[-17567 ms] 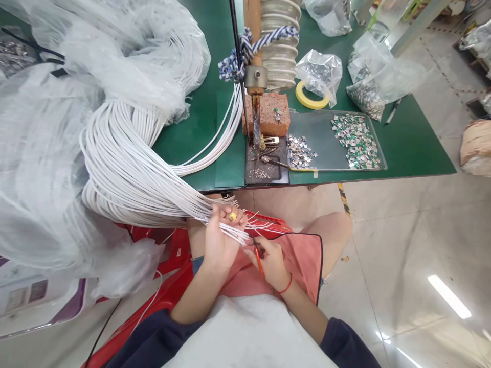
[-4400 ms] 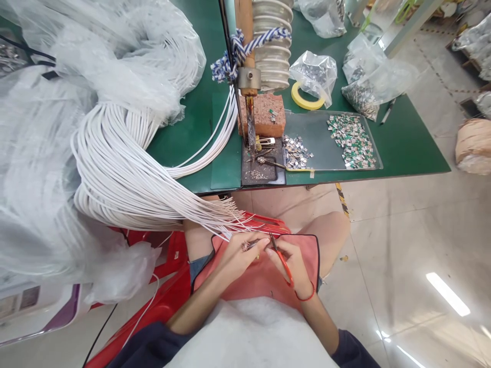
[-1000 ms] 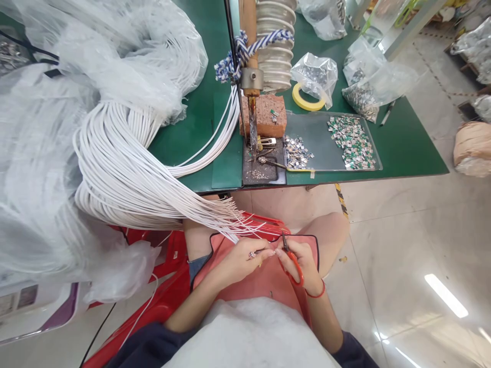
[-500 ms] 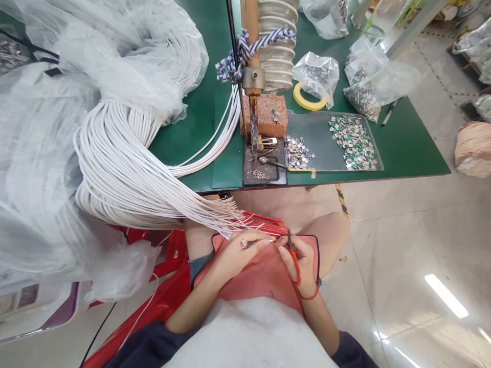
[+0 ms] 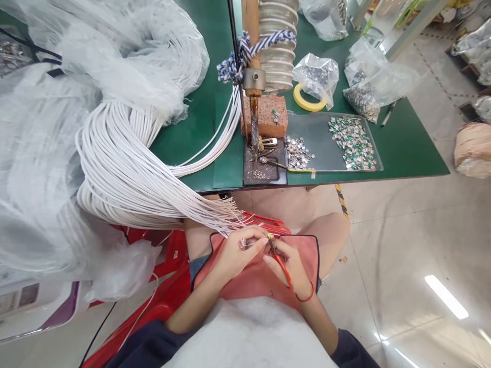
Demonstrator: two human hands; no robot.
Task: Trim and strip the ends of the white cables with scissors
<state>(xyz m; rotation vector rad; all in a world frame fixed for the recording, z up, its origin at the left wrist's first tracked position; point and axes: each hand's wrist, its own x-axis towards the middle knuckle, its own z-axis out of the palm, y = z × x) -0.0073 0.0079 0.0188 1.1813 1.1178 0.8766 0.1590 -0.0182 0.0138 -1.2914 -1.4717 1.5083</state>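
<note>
My left hand (image 5: pixel 238 251) is pinched shut on a thin white wire (image 5: pixel 251 243), and a small metal-and-pink piece (image 5: pixel 242 244) shows at the fingers. My right hand (image 5: pixel 291 268) grips small orange-handled snips (image 5: pixel 281 266), their tips beside the left fingertips. A huge bundle of white cables (image 5: pixel 123 174) lies in a clear plastic bag (image 5: pixel 46 153), and its cut ends fan out (image 5: pixel 230 217) just above my left hand, untouched. A fingertip hides the snip blades in part.
A green-topped workbench (image 5: pixel 402 153) stands ahead, with a metal tray (image 5: pixel 318 148) of small metal terminals, a brick under a press, yellow tape and plastic bags of parts. A pink apron covers my lap; a red stool is beneath.
My right hand has moved left, bringing the snip tips from upright near the apron edge to beside my left fingertips. My left hand and the cable bundle stay nearly still.
</note>
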